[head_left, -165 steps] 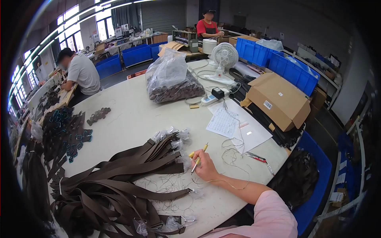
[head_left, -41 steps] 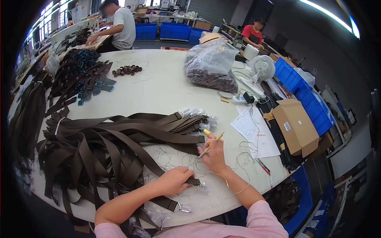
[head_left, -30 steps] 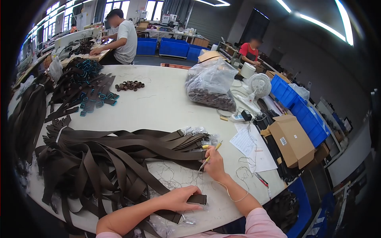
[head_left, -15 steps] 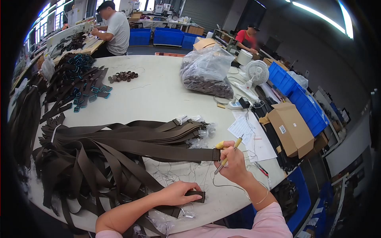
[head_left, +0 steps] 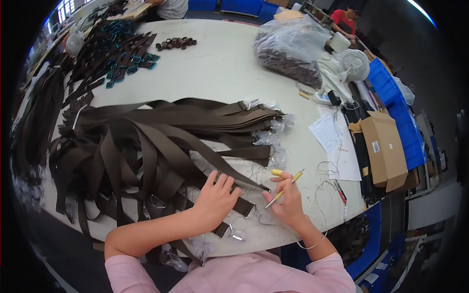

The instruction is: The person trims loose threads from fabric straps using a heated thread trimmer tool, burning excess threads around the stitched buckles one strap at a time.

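Note:
My left hand (head_left: pixel 217 201) lies over the dark brown webbing straps (head_left: pixel 171 156), its fingers bent around a strap and the thumb hidden. In my right hand (head_left: pixel 287 200) is a slim yellow pen-like tool (head_left: pixel 291 181) with a metal tip pointing down and left. Yellow covering shows on one right fingertip. One strap's narrow end (head_left: pixel 264 187) reaches right up to the right thumb; whether it is pinched there I cannot tell. Below my hands, a metal ring (head_left: pixel 252 211) sits at another strap's end, near a plastic-wrapped buckle (head_left: pixel 235 234).
Straps with teal-edged buckles (head_left: pixel 128 63) and small brown loops (head_left: pixel 176 43) lie at the back. Rightward are a plastic bag of brown pieces (head_left: pixel 290 53), a fan (head_left: pixel 354 65), papers (head_left: pixel 326 132), red-handled tool (head_left: pixel 341 193) and cardboard box (head_left: pixel 383 149). A person in red (head_left: pixel 345 22) stands beyond.
The view has tipped downward. My left hand has left the strap end at the front edge and moved up onto the straps. The strap end by my right hand has dropped and turned edge-on.

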A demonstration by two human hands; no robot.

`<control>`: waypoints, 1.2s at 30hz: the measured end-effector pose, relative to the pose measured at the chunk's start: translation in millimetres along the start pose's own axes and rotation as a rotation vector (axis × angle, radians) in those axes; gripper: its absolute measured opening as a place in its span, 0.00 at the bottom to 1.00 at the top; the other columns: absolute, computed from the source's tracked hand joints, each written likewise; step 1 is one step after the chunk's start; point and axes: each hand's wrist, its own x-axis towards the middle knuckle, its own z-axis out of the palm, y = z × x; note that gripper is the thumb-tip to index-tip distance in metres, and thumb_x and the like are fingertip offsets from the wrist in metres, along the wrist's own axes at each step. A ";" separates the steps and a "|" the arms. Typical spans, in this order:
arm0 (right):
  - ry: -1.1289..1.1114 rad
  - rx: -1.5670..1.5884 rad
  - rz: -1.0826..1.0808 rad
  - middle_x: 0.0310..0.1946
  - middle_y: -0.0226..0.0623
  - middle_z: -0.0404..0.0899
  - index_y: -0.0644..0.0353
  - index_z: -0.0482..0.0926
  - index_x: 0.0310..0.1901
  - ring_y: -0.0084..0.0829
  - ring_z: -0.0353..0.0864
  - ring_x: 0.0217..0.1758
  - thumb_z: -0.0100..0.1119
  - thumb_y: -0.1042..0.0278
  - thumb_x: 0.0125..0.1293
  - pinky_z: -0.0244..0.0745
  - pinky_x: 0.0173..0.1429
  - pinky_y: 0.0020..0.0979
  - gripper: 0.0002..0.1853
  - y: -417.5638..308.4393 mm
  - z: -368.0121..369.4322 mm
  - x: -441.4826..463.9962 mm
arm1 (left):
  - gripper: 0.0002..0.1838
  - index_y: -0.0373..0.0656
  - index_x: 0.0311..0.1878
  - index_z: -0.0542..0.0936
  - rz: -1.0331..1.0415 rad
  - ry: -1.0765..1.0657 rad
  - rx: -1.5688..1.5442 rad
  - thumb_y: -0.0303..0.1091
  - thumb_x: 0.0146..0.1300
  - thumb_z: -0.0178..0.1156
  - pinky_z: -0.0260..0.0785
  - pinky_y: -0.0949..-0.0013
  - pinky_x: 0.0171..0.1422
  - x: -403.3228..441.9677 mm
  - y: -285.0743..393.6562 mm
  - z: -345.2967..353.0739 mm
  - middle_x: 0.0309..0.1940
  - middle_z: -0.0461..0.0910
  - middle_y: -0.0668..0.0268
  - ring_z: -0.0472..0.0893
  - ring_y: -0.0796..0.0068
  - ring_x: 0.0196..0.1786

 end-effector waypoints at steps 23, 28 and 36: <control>0.166 -0.013 -0.053 0.54 0.55 0.79 0.58 0.64 0.37 0.47 0.86 0.52 0.74 0.79 0.61 0.79 0.54 0.41 0.21 41.9 -10.2 -3.5 | 0.27 0.44 0.61 0.77 -0.078 0.010 -0.607 0.35 0.61 0.75 0.75 0.57 0.60 11.1 -37.7 26.5 0.59 0.75 0.58 0.76 0.54 0.59; 0.143 -0.141 -0.201 0.51 0.51 0.81 0.56 0.65 0.37 0.50 0.82 0.49 0.75 0.78 0.58 0.78 0.49 0.42 0.21 28.8 -13.6 -18.2 | 0.24 0.40 0.60 0.75 -0.108 -0.009 -0.507 0.31 0.63 0.72 0.76 0.57 0.58 10.1 -23.1 -15.3 0.55 0.74 0.58 0.79 0.55 0.56; -0.104 -0.037 -0.167 0.44 0.47 0.82 0.57 0.67 0.36 0.48 0.84 0.43 0.77 0.80 0.54 0.79 0.41 0.42 0.22 21.3 10.8 -24.8 | 0.26 0.39 0.58 0.72 -0.171 0.055 -0.887 0.27 0.59 0.73 0.76 0.52 0.53 34.7 24.9 39.3 0.55 0.69 0.55 0.81 0.49 0.51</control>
